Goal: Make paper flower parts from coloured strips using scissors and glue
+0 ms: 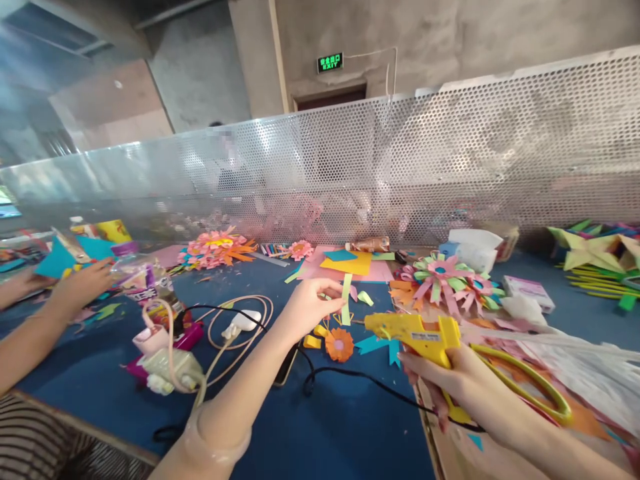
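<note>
Left hand [309,305] pinching a green strip [346,299] near its top, strip hanging upright above the blue table [345,427]. Right hand [453,377] clenched round the grip of a yellow glue gun [415,331], nozzle aimed left, tip just beside the lower end of the strip. Black cord [350,379] trailing from the gun across the table, passing close under the left forearm. Just below the strip: a small orange flower [339,344], yellow loops and teal scraps. Yellow scissors [530,380] lying beneath the right wrist, possibly touching it, hard to tell through the lens warp. Bigger paper flowers [445,277] well behind the gun; coloured sheets [350,263] further back; a charger and coiled cable [235,327] to the left. Another person's hand [80,283] at far left, busy with teal paper, well apart. Risks, as a judgement: nozzle so near the pinching fingertips, hence a burn from any slip or wobble of the thin strip; glue dripping onto the orange flower or scraps below and fouling them; cord snagging on the forearm and jerking the aim; flimsy strip bending away, glue landing off the mark.
</note>
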Motion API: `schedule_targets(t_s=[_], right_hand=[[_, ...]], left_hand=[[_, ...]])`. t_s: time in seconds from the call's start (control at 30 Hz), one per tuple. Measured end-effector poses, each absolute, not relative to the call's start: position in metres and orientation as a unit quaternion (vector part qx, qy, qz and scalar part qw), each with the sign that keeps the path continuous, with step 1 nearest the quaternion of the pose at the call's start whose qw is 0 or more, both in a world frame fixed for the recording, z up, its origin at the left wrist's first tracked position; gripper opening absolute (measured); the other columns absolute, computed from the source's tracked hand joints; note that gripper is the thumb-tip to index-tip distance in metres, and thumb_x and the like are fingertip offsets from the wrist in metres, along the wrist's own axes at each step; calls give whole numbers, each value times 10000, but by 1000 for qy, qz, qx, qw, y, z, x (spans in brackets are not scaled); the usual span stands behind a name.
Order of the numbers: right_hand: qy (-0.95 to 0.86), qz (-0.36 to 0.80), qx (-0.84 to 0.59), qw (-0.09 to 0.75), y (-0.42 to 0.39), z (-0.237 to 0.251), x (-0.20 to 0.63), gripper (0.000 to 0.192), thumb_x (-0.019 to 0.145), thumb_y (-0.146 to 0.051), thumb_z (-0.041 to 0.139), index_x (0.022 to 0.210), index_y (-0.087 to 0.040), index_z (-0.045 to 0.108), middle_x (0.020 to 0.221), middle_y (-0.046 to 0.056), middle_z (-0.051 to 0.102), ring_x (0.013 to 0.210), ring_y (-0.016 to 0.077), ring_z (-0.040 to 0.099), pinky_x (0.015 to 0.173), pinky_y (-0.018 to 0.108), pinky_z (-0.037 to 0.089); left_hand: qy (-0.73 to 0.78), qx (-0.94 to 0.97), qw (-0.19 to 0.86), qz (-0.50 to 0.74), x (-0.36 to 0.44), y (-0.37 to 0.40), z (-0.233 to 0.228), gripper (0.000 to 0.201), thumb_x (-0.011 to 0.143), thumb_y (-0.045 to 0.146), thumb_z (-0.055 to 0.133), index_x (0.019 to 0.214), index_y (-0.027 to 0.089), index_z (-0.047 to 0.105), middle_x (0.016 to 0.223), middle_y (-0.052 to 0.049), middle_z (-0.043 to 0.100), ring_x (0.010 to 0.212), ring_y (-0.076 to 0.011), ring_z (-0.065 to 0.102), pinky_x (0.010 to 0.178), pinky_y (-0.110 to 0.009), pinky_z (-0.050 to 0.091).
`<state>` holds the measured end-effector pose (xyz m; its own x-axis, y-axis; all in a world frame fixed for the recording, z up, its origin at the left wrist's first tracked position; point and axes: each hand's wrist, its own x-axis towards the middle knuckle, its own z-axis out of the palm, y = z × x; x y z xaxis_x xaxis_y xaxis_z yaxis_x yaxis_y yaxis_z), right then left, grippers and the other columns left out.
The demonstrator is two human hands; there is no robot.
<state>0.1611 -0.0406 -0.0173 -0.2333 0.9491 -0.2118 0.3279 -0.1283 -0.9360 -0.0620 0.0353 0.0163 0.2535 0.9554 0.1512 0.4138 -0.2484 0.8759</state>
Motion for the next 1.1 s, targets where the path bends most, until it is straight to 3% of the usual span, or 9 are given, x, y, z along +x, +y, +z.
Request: schedule_targets(t_s=[0.47,1.1], right_hand=[[-556,536,-571,278,-46,-16,155,269,764,-362,559,604,-199,419,480,-55,447,411,80,451,377,176,427],[-570,516,-583,263,-48,-14,154,260,771,-322,527,594,-202,379,478,-58,435,411,78,466,381,164,420]], left_hand=[[491,732,332,335,-56,30,14,216,716,207,623,914,147,689,875,-71,699,753,-181,635,687,-283,489],[481,734,336,343,-57,30,14,198,713,201,620,894,156,687,862,-62,702,723,-171,642,687,-293,501]])
